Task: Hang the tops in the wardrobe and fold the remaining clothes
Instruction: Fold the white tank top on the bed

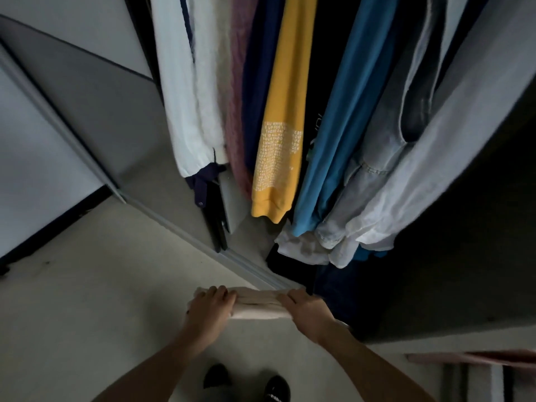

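Left hand (213, 304) and right hand (304, 307) grip a folded pale garment (258, 304) at either end, just before the open wardrobe (464, 256) holding hung tops (285, 111), its dim floor apparently bearing dark clothes.

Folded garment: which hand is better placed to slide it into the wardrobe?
Right, probably. The right hand grips the end of the folded garment nearest the wardrobe opening. The left hand grips the far end, out over the floor.
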Motion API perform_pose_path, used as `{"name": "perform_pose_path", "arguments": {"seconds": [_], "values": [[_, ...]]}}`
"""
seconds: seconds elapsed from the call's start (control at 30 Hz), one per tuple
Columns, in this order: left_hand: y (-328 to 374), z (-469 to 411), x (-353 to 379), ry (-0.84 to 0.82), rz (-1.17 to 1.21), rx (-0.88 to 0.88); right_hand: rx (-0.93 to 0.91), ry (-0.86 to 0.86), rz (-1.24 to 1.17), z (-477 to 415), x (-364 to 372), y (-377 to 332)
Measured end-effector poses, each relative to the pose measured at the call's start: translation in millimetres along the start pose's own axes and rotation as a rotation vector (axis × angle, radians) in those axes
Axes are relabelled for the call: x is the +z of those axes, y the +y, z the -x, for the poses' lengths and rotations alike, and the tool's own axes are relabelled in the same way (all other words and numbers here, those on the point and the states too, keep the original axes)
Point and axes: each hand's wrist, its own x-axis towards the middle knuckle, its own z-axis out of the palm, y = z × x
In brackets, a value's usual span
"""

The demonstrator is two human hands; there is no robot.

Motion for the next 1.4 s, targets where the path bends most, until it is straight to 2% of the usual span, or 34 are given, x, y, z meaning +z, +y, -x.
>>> {"name": "perform_pose_path", "arguments": {"seconds": [0.13,0.23,0.33,0.43,0.6,0.77,0.83,0.93,0.97,1.03,1.1,1.17,1.27,1.3,1.33,1.37,1.4], "values": [[-25.2,-28.8,3.0,0.000,0.058,0.005,0.027,0.051,-0.003,-35.3,-1.9,8.2],[-44.5,-54.5,6.7,-0.005,0.052,0.081,0.070,0.103,-0.032,-54.0,10.1,10.8],[-72.2,-95.7,24.9,0.022,0.025,0.081,0.094,0.202,-0.002,-89.2,29.3,25.7],[-89.1,-125.7,78.6,0.005,0.033,0.068,0.083,0.214,0.016,-120.3,68.4,47.9],[-95.5,-193.8,197.6,0.054,-0.062,0.179,-0.002,0.252,0.090,-163.0,182.1,116.1],[-93.6,-289.5,322.7,0.061,-0.117,0.177,0.059,0.331,0.126,-211.7,292.1,193.6],[-86.6,-319.5,370.0,0.146,-0.116,0.240,0.077,0.411,0.158,-220.5,345.9,225.6],[-78.6,-351.4,428.9,0.243,-0.047,0.232,0.111,0.450,0.136,-230.4,404.0,261.3],[-77.9,-354.1,439.9,0.202,-0.008,0.223,0.123,0.466,0.122,-230.2,413.8,263.8],[-70.0,-355.8,457.6,0.049,0.029,0.151,0.192,0.464,0.102,-227.0,428.0,263.4],[-68.2,-356.9,460.2,0.009,-0.020,0.111,0.186,0.435,0.117,-223.6,424.7,262.6],[-58.5,-373.2,441.3,0.097,0.014,0.098,0.166,0.456,0.210,-223.9,399.8,279.6],[-35.1,-419.7,399.6,0.328,0.079,0.074,0.237,0.633,0.419,-232.0,339.3,318.4],[-25.9,-434.1,390.6,0.355,0.057,0.093,0.288,0.701,0.471,-231.7,325.3,328.9],[-15.4,-448.4,385.2,0.316,0.062,0.116,0.361,0.728,0.514,-227.5,316.5,339.0],[-6.1,-457.0,384.2,0.227,0.093,0.129,0.447,0.662,0.524,-222.0,316.2,348.6],[3.9,-462.2,387.4,0.118,0.123,0.139,0.553,0.490,0.489,-211.8,320.6,356.5]]}}
